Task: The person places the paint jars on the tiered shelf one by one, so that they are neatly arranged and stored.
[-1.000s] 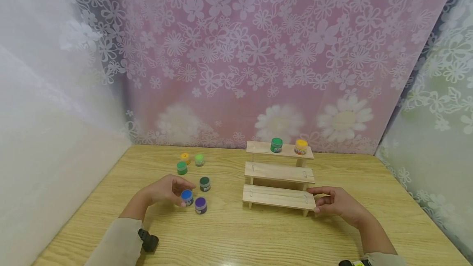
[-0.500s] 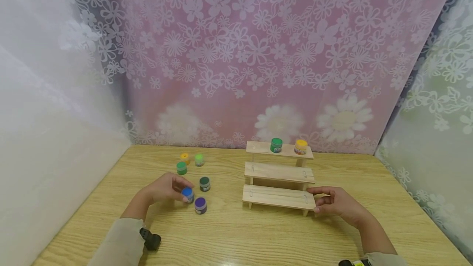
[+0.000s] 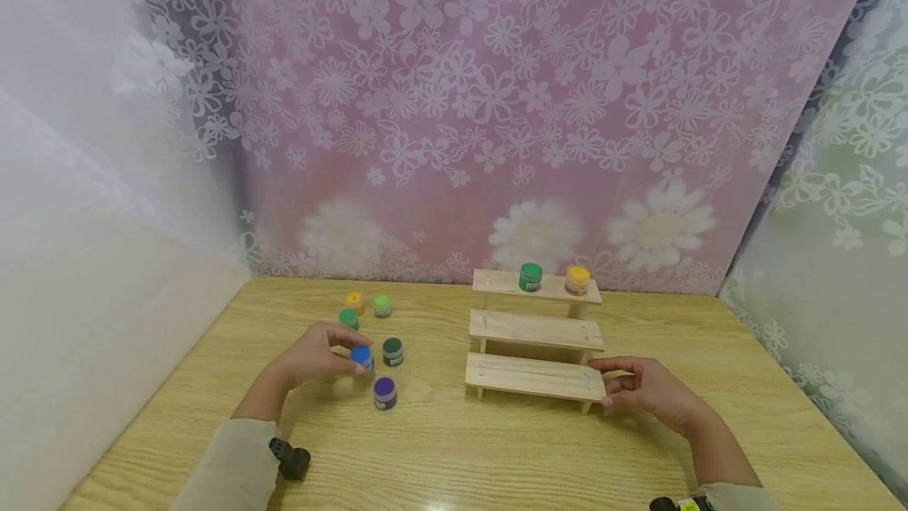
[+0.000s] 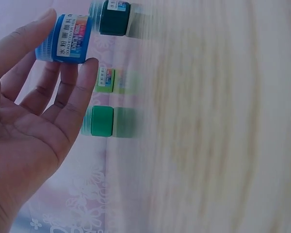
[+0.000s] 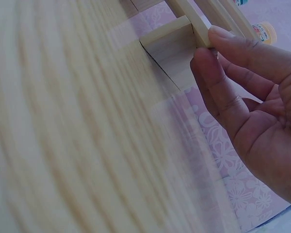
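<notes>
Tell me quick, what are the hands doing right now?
Left hand: holding the blue paint jar.
Right hand: holding the wooden stand at its lowest shelf's end.

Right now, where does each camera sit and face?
Head: on the head, forward and down at the table; left hand and right hand show.
Left wrist: on that wrist, toward the blue jar; left hand shows.
Right wrist: on that wrist, toward the wooden stand; right hand shows.
Head and left wrist share the blue jar.
</notes>
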The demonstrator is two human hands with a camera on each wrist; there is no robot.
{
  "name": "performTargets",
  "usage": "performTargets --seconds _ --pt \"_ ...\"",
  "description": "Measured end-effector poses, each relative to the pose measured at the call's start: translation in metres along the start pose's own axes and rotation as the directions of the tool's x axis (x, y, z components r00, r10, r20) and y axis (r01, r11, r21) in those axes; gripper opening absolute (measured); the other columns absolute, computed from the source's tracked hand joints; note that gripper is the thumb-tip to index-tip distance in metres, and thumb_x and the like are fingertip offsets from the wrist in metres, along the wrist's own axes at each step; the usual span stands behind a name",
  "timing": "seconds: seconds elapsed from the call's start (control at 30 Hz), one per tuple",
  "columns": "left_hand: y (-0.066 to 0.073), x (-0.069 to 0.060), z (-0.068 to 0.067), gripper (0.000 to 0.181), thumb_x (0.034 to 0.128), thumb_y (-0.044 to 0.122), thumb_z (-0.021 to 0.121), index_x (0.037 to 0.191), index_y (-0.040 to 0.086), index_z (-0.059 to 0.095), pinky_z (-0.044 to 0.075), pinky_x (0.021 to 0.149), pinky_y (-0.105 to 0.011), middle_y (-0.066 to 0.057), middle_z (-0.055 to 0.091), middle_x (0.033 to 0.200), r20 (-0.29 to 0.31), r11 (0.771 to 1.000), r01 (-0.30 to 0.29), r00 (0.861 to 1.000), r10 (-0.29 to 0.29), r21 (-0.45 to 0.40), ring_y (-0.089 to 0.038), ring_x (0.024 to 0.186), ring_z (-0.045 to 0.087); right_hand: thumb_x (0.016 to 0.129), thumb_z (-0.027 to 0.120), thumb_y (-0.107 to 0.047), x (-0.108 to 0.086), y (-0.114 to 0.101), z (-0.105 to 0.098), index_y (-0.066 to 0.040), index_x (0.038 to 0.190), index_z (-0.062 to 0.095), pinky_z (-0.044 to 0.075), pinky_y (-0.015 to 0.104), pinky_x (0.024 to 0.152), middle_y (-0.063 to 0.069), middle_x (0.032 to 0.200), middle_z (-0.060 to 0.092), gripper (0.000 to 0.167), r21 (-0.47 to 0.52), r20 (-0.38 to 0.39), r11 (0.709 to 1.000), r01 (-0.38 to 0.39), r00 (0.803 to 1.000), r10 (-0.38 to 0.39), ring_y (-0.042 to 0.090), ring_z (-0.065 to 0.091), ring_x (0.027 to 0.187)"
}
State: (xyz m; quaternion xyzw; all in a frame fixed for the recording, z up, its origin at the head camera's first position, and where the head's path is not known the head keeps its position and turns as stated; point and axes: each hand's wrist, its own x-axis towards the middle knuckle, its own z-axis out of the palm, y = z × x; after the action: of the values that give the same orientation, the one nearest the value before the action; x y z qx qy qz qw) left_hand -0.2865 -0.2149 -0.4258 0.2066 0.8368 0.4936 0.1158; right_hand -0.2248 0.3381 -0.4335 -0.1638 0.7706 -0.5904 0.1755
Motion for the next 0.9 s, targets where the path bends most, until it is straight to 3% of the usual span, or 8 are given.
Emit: performTargets --seconds 0.13,0.37,0.7,0.9 --pt "0.002 0.001 0.001 0.049 0.0773 0.020 0.085 0.119 0.001 0.069 0.054 0.082 -0.038 -0.008 0.066 0.116 -0.022 1.000 -0.011 1.000 0.011 -0.012 -0.025 0.105 0.058 0.088 0.072 -0.005 0.000 -0.001 0.000 0.011 0.141 0.043 0.057 0.039 0.078 0.020 0.123 0.050 0.062 -0.007 -0.009 1.000 -0.003 1.000 0.003 0.019 0.062 0.089" --pt "0.010 0.003 0.004 0.050 0.0777 0.021 0.085 0.119 -0.001 0.068 0.054 0.089 -0.041 -0.008 0.066 0.114 -0.044 0.997 -0.063 0.997 0.061 -0.038 -0.026 0.105 0.058 0.088 0.072 -0.004 0.001 0.001 0.000 0.011 0.140 0.043 0.057 0.040 0.079 0.017 0.127 0.050 0.061 0.000 -0.011 1.000 0.003 1.000 -0.003 0.019 0.062 0.089" --pt "0.024 0.008 0.011 0.048 0.0778 0.022 0.085 0.120 0.005 0.069 0.056 0.079 -0.035 -0.006 0.067 0.114 -0.062 0.994 -0.108 0.992 0.106 -0.027 -0.028 0.106 0.057 0.086 0.075 -0.006 0.000 0.001 -0.001 0.009 0.139 0.046 0.058 0.039 0.078 0.017 0.119 0.057 0.062 -0.025 -0.051 1.000 -0.015 0.999 0.013 0.021 0.064 0.090" --pt "0.033 0.009 0.014 0.044 0.0790 0.020 0.084 0.120 0.010 0.071 0.054 0.086 -0.039 -0.005 0.066 0.117 -0.083 0.993 -0.116 0.990 0.114 -0.027 -0.026 0.110 0.057 0.085 0.075 -0.007 0.000 -0.001 0.000 0.009 0.138 0.048 0.058 0.039 0.078 0.018 0.125 0.053 0.061 -0.034 -0.053 0.999 -0.011 0.999 0.010 0.022 0.064 0.091"
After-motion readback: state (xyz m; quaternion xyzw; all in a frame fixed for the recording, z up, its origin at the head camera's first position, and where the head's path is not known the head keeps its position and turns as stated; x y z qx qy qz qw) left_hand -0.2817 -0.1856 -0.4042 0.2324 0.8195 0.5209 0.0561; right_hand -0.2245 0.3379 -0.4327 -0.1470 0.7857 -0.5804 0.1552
